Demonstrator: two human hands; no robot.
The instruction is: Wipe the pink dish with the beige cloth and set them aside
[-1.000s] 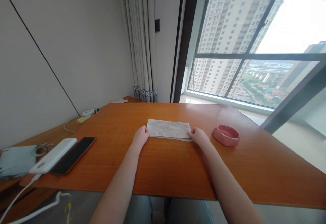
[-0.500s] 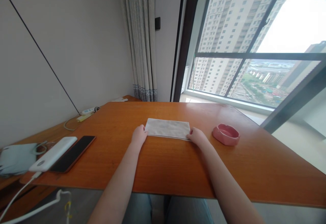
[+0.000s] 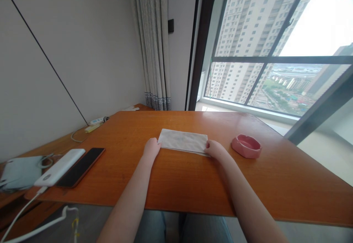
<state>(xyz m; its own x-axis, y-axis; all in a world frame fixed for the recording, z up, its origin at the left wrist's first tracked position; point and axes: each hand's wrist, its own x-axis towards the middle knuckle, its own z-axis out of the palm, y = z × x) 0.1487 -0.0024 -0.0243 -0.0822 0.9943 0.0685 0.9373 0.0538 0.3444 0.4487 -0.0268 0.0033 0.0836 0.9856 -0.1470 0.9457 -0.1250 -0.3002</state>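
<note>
A folded white cloth (image 3: 183, 141) lies as a flat strip on the wooden table in front of me. At its left end, my left hand (image 3: 152, 148) is closed with thumb and fingers on the near corner. My right hand (image 3: 215, 149) pinches the near right corner, where the layers sit slightly out of line. The fingertips of both hands are partly hidden by the hands themselves.
To the right of my right hand sits a pink ashtray-like dish (image 3: 246, 146). On the left lie a black phone (image 3: 80, 167) and a white power bank (image 3: 60, 166) with a cable. A power strip (image 3: 97, 121) rests by the wall.
The cloth's right end has shifted slightly right and toward me along with my right hand, and its lower layer shows a bit more. My left hand keeps its hold.
</note>
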